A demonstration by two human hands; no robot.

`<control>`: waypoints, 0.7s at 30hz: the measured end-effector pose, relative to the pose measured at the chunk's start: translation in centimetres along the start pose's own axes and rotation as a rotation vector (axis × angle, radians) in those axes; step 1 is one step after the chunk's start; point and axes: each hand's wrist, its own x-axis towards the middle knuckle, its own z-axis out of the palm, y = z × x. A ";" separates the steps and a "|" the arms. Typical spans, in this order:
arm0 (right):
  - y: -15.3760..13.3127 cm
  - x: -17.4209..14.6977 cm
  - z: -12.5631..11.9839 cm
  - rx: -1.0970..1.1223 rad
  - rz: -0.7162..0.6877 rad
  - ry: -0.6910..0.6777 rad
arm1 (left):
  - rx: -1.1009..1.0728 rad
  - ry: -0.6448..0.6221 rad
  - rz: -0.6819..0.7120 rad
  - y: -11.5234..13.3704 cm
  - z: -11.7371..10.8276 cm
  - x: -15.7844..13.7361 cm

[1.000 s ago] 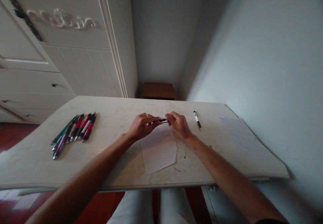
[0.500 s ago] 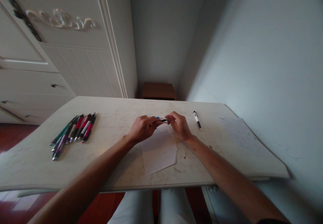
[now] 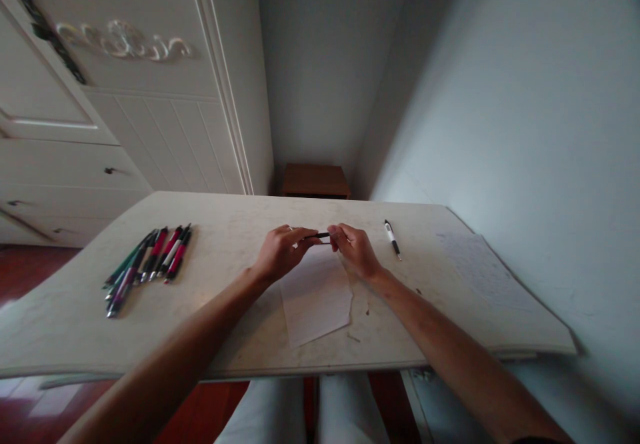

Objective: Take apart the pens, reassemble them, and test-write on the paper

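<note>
In the head view, a slim black pen (image 3: 323, 235) spans the gap between my hands, over the middle of the table. My left hand (image 3: 283, 251) grips its left end, with thumb and fingers pinched together. At the other end, the fingers of my right hand (image 3: 354, 247) are closed on it too. Just below the pen a second thin, dark piece shows between my fingertips; whether it belongs to the pen I cannot tell. Much of the pen is covered by my fingers. Beneath my hands lies a sheet of white paper (image 3: 317, 304).
Several pens (image 3: 147, 257) in red, black, green and purple lie in a group on the left of the white table (image 3: 225, 337). A white-and-black pen (image 3: 393, 239) rests to the right. Small scraps lie beside the paper. A wall (image 3: 525, 131) borders the right side.
The pen between my hands has turned slightly and shows more of its black length. A blue bit near my left fingertips is no longer visible. My hands stay in nearly the same place.
</note>
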 end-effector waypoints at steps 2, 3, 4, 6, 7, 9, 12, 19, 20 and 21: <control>-0.1 0.0 0.0 0.005 -0.016 0.001 | -0.063 -0.015 -0.054 0.1 -0.1 0.0; -0.1 0.0 0.0 0.005 -0.023 0.000 | -0.096 -0.025 -0.078 0.2 -0.1 0.1; 0.0 0.0 0.0 0.001 -0.030 0.000 | -0.125 -0.039 -0.100 0.2 -0.1 0.1; 0.1 0.0 0.0 -0.020 -0.047 0.001 | -0.164 -0.078 -0.137 0.3 -0.2 0.2; 0.1 0.0 0.0 -0.038 -0.056 0.004 | -0.176 -0.100 -0.150 0.3 -0.2 0.2; 0.2 0.0 0.0 -0.077 -0.080 0.008 | -0.186 -0.136 -0.170 0.5 -0.4 0.3; 0.3 0.0 0.0 -0.130 -0.124 0.018 | -0.185 -0.169 -0.192 0.6 -0.5 0.4; 0.7 -0.1 0.2 -0.218 -0.214 0.016 | -0.137 -0.229 -0.177 0.2 -0.5 0.4; 0.7 -0.1 0.2 -0.228 -0.232 0.016 | -0.134 -0.231 -0.176 0.1 -0.5 0.4; 0.7 -0.1 0.2 -0.238 -0.250 0.014 | -0.136 -0.233 -0.178 0.1 -0.4 0.4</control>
